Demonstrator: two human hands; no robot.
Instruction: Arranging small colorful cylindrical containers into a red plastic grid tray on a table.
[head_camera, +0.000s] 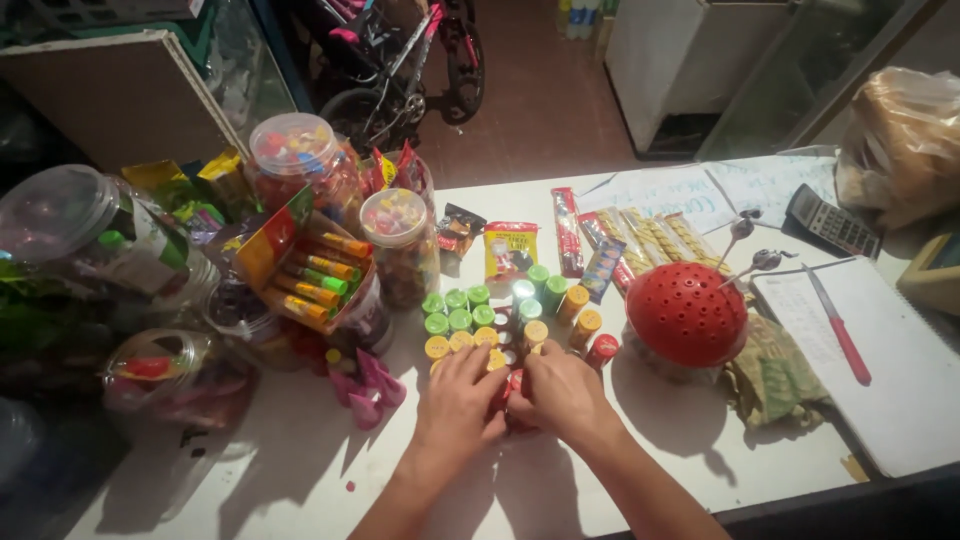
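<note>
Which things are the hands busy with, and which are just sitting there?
Busy with:
left hand
right hand
little capped tubes

Just sitting:
red dome cover
calculator
notebook with red pen
candy jars
snack packets

Bare table (300, 470) lies open in front and left of the hands. Ahead, small tubes (500, 315) crowd the way; candy jars (400, 245) block the left, the red dome (685, 312) the right.

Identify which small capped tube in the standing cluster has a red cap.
The red-capped tube at the cluster's right end, beside the red domed cover; the others are green or yellow.
</note>
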